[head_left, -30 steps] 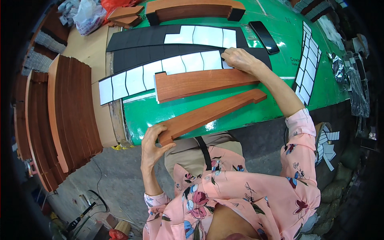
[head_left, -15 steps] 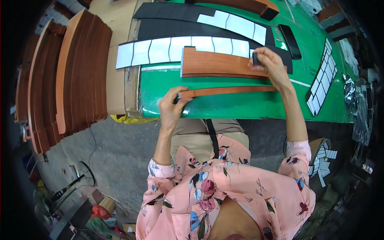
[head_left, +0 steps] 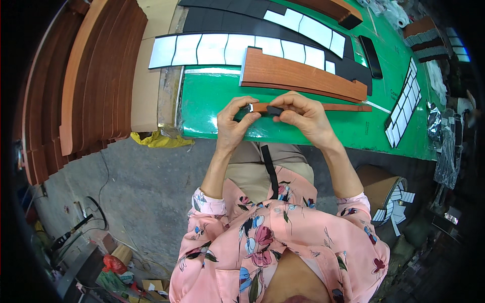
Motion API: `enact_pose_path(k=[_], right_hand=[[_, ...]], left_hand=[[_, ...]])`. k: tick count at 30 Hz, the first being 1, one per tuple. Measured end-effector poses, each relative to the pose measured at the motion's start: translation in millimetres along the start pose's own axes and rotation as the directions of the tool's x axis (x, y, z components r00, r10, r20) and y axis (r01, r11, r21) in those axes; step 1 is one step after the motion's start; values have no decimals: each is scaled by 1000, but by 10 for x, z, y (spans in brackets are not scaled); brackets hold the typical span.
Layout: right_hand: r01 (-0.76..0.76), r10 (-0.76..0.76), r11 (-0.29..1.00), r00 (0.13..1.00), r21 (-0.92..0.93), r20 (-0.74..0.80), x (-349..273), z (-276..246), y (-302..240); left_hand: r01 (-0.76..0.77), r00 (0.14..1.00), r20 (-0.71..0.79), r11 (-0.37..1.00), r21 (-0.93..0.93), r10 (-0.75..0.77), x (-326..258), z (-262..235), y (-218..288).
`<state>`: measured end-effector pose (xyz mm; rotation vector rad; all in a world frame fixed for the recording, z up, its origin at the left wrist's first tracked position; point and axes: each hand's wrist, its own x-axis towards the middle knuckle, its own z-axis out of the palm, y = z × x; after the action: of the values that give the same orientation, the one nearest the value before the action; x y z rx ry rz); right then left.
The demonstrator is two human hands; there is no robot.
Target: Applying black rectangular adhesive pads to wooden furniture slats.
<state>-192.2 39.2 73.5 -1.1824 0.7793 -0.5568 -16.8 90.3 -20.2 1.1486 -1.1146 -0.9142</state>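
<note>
Close to the table's near edge, my left hand pinches the left end of a thin reddish-brown wooden strip. A pale tip and something dark show between those fingers; I cannot make out what the dark bit is. My right hand grips a small black pad between thumb and fingers, over the strip near its left end. Behind both hands lies a wider brown wooden board with notched ends. Beyond it, a black strip with white pads stretches to the left.
Stacks of curved brown boards stand at the left. More white-padded pieces and a black phone-like slab lie on the green table. A round bin with white scraps stands below at the right.
My right hand has come left and nearer with the black pad, from over the wide board to the strip's left end. My left hand has shifted slightly right with the strip.
</note>
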Motion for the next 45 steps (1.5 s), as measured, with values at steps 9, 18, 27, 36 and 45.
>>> enact_pose_path(k=[9, 18, 27, 36, 45], right_hand=[[277, -525, 558, 848, -782, -74, 137, 252, 132], [243, -583, 432, 810, -869, -64, 162, 302, 209], [235, -601, 397, 797, -887, -58, 159, 322, 216], [235, -617, 378, 785, -895, -55, 166, 337, 239], [231, -621, 361, 782, -903, -48, 151, 260, 232]], left_hand=[[-68, 998, -15, 997, 29, 68, 3, -15, 10], [-98, 995, -28, 994, 43, 100, 1, -11, -24], [-122, 991, -36, 990, 66, 125, -1, -2, -1], [-113, 991, -71, 993, 47, 116, 3, 9, 21], [-138, 989, -49, 988, 65, 141, 1, 45, 9]])
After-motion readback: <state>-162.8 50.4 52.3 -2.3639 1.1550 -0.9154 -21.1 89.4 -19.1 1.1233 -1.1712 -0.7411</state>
